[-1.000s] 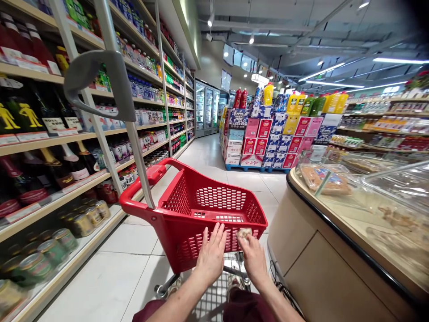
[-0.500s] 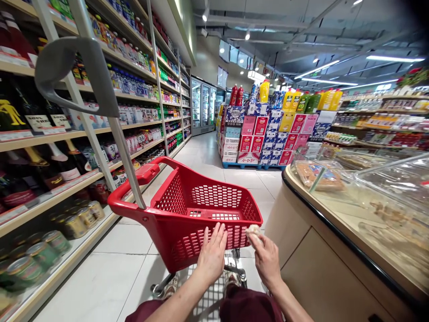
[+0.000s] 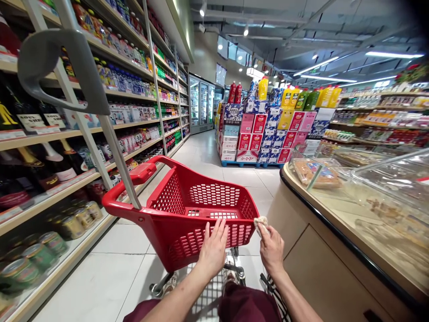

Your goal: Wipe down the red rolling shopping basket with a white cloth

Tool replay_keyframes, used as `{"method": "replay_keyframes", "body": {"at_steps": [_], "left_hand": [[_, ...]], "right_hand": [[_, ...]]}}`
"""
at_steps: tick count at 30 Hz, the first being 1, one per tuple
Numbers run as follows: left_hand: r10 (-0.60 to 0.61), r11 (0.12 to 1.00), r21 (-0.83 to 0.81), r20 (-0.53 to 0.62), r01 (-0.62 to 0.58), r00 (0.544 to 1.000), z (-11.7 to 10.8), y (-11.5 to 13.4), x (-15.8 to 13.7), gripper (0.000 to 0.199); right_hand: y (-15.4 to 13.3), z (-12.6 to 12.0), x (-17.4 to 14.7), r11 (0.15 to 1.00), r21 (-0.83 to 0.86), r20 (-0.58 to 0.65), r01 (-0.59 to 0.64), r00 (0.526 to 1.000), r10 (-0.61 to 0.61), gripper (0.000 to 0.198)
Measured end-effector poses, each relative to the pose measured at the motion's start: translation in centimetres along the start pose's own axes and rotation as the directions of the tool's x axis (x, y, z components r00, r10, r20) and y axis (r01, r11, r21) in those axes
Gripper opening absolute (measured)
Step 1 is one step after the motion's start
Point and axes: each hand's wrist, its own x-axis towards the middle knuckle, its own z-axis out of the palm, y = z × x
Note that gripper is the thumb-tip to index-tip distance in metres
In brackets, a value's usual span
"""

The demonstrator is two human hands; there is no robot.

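Observation:
A red plastic shopping basket cart [image 3: 159, 223] with perforated walls stands in front of me, and nothing lies in the part of the basket that I can see. My left hand [image 3: 213, 246] rests against its near side wall, fingers stretched out below the rim. At the basket's right end, my right hand [image 3: 272, 250] pinches a crumpled beige cloth [image 3: 260, 222] against the corner of the rim. A metal pole [image 3: 119, 156] with a grey loop handle [image 3: 97, 85] rises at the cart's left.
Drink shelves [image 3: 130, 123] line the left side. To the right stands a food counter [image 3: 301, 250] with clear covers. Stacked drink cartons [image 3: 246, 138] sit on a blue pallet ahead, with glass-door fridges [image 3: 201, 103] farther back. White floor tiles [image 3: 114, 268] surround the cart.
My right hand and the cloth have moved right and slightly up, from the near side wall to the corner of the rim. My left hand stays flat on the side.

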Motion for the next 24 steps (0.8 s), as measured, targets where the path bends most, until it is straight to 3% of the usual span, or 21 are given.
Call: {"method": "replay_keyframes", "body": {"at_steps": [4, 9, 14, 20, 24], "left_hand": [[0.011, 1.000, -0.003, -0.019, -0.011, 1.000, 0.4, -0.5, -0.4, 0.058], [-0.014, 1.000, 0.001, -0.066, 0.014, 0.998, 0.2, -1.1, -0.3, 0.057], [-0.001, 1.000, 0.022, -0.087, 0.003, 0.996, 0.1, -1.4, -0.4, 0.057], [-0.049, 0.998, 0.026, -0.099, 0.051, 0.994, -0.1, -2.6, -1.4, 0.056], [-0.014, 0.999, 0.049, -0.063, 0.018, 0.998, 0.0, -2.9, -2.4, 0.057]], "right_hand": [[0.6, 0.0, -0.6, 0.998, -0.009, 0.211, 0.067, 0.975, -0.063, 0.048], [0.2, -0.6, 0.8, 1.000, 0.029, -0.041, 0.012, 0.999, -0.010, 0.043], [-0.9, -0.7, 0.5, 0.999, 0.013, 0.103, 0.052, 0.993, -0.053, 0.045], [-1.3, -1.4, 1.3, 0.999, 0.032, -0.020, -0.036, 0.999, 0.037, 0.042], [-2.3, -1.4, 1.0, 1.000, 0.021, 0.135, 0.007, 0.991, -0.010, 0.041]]}}
